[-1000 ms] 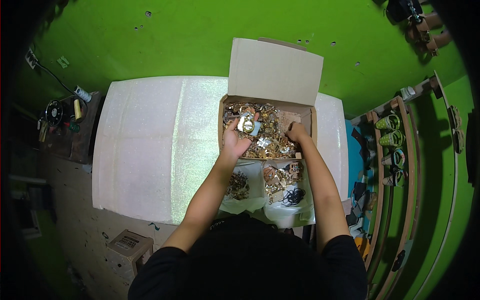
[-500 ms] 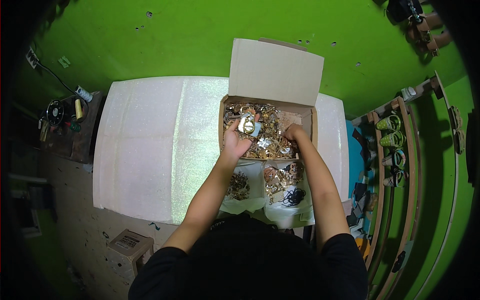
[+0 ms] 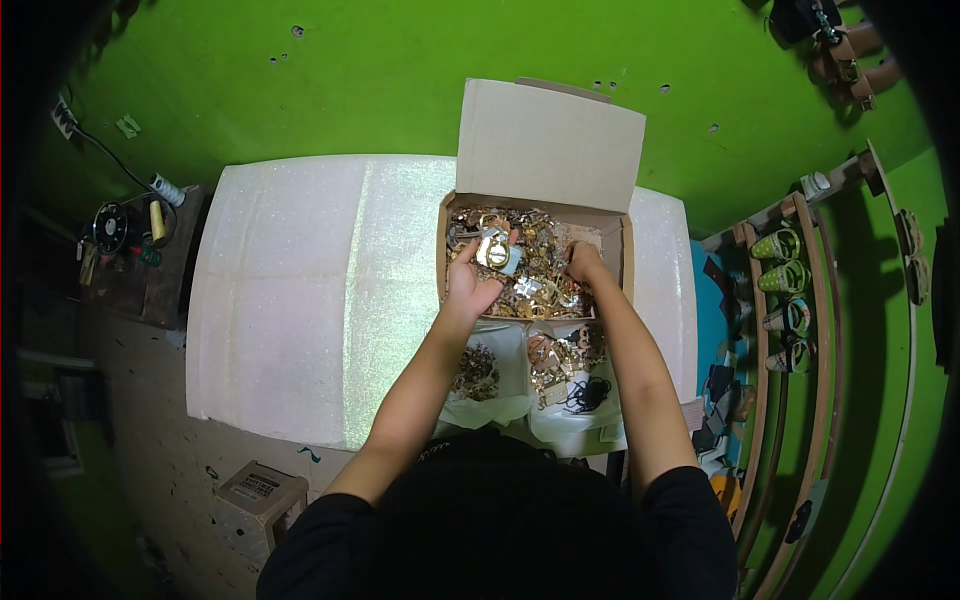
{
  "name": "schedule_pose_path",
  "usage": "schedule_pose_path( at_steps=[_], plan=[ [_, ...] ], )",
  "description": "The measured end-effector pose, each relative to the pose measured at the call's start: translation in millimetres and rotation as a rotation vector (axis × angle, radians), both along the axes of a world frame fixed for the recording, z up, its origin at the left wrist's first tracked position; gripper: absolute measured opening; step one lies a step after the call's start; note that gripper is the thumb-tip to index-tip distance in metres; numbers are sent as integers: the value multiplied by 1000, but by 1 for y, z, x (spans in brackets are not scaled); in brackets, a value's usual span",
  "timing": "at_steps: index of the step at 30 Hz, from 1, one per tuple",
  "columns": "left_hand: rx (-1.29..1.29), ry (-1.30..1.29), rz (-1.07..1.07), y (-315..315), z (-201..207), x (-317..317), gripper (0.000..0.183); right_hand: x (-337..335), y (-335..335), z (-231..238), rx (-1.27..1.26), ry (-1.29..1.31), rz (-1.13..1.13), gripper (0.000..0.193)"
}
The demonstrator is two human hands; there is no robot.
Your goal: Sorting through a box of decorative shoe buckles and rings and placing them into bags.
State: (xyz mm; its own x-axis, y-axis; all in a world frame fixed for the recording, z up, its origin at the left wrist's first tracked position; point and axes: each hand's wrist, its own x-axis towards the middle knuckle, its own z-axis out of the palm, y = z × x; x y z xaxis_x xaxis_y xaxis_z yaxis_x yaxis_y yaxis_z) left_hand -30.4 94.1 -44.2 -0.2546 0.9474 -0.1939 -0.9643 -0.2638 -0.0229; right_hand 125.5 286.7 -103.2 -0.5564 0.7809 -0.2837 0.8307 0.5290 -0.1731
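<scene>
An open cardboard box (image 3: 628,262) holds a heap of small gold and silver metal fittings (image 3: 540,240). Over its left part, my left hand (image 3: 472,288) is turned palm up, fingers cupped around gold-coloured metal buckles (image 3: 492,250). Beside them in that hand lies a flat, pale bluish piece (image 3: 513,262). My right hand (image 3: 584,262) reaches into the box's right side with its fingers curled down at the fittings. What those fingers pinch, if anything, is too small to make out.
Two white-lined trays sit in front of the box: one with small fittings (image 3: 478,372), one with metal pieces and a black cord (image 3: 588,394). A shimmering white sheet (image 3: 275,300) covers the table. Sandals (image 3: 780,278) hang on a wooden rack at right; a stool (image 3: 262,492) stands lower left.
My right hand has shifted slightly up and left within the box, its fingers drawn up from the fittings. My left hand keeps its place with the buckles.
</scene>
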Motion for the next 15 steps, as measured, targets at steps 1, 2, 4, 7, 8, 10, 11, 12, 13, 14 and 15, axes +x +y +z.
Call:
schedule_pose_path(
  at_steps=[1, 2, 4, 7, 8, 10, 11, 12, 13, 14, 15],
  plan=[
    [-8, -26, 3, -1, 0, -1, 42, -2, -3, 6, -25, 65, 34, 27],
    [-15, -51, 7, -3, 0, -2, 42, -6, -6, 12, -25, 67, 41, 27],
    [-15, -38, 5, -3, 2, -1, 41, -6, -7, 18, -89, 83, 89, 23],
    [-32, -41, -3, -4, 6, 0, 39, -4, -4, 22, -202, 110, 63, 21],
    [-49, -57, -10, -4, 8, 1, 40, -1, -2, 22, -201, 112, 65, 21],
    [-28, -35, -8, -3, 8, 1, 40, 6, 1, 22, -290, 298, 3, 17],
    [-40, -33, -14, -3, 8, 2, 40, 8, 4, 22, -289, 299, 4, 17],
    [-52, -31, -21, -2, 8, 2, 40, 9, 4, 23, -433, 411, -56, 15],
    [-42, -20, -18, 0, 7, 3, 41, 9, 5, 25, -577, 522, -118, 12],
    [-40, -20, -20, 1, 6, 3, 41, 12, 8, 29, -575, 523, -119, 12],
    [-44, -16, -2, -3, 3, -2, 41, 2, -1, 50, -735, 505, -200, 10]
  ],
)
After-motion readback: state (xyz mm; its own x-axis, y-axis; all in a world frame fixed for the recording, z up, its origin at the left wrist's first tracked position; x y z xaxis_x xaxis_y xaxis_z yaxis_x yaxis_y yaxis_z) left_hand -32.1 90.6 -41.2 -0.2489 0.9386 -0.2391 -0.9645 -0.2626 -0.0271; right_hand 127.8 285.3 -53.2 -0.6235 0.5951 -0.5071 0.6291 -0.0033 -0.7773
